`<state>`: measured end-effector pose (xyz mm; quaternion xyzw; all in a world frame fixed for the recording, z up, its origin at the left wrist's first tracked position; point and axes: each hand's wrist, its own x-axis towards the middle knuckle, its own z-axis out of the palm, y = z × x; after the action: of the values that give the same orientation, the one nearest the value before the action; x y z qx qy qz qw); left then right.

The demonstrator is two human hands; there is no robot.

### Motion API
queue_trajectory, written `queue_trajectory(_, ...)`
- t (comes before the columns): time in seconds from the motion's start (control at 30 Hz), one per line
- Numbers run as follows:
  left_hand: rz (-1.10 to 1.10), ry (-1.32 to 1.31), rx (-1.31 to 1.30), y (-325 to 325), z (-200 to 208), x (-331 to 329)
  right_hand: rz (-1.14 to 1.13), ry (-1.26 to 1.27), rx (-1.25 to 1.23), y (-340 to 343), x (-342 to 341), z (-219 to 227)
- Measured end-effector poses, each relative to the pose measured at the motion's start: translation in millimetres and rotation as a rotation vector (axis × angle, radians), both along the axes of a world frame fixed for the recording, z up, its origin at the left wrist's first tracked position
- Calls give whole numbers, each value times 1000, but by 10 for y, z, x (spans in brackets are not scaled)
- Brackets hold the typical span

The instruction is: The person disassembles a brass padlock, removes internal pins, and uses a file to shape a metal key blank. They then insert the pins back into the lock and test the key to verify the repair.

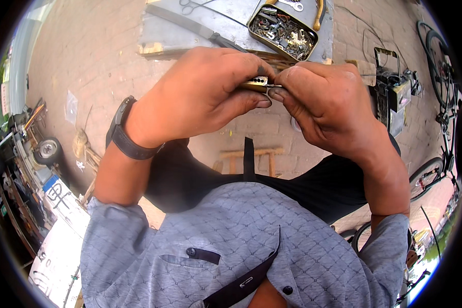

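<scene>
Held up in front of me, a small brass-coloured lock cylinder shows a short row of dark holes along its upper side. My left hand is closed on it, pinching it between thumb and fingers. A dark watch is strapped round the left wrist. At the cylinder's right end, my right hand pinches a thin metal piece that meets the cylinder. Its kind is mostly hidden by the fingertips. Both hands are almost touching, above the gap between my knees.
Beyond my hands stands a grey-topped work board bearing a long flat file, scissors and a tin of small metal parts. A key-cutting machine is to the right, with bicycles farther out. A wheeled cart stands left.
</scene>
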<state>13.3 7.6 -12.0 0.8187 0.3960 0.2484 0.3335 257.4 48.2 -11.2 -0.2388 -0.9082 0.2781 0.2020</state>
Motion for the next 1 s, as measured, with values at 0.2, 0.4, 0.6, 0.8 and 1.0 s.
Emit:
queue_trajectory(0.2,16,-63,-70,9,-12,-4,-7,-15,143,13,6,-15)
queue_trajectory(0.4,4,-71,19,19,13,18,-9,10,20,-3,18,-1)
queue_trajectory(0.6,-1,-58,-93,5,10,12,13,7,-13,-10,19,-15)
queue_trajectory(0.8,19,-88,-98,-14,13,-9,-1,-32,82,-25,-17,52)
queue_trajectory(1.0,89,-74,12,-29,30,-49,-35,1,-104,41,-106,39)
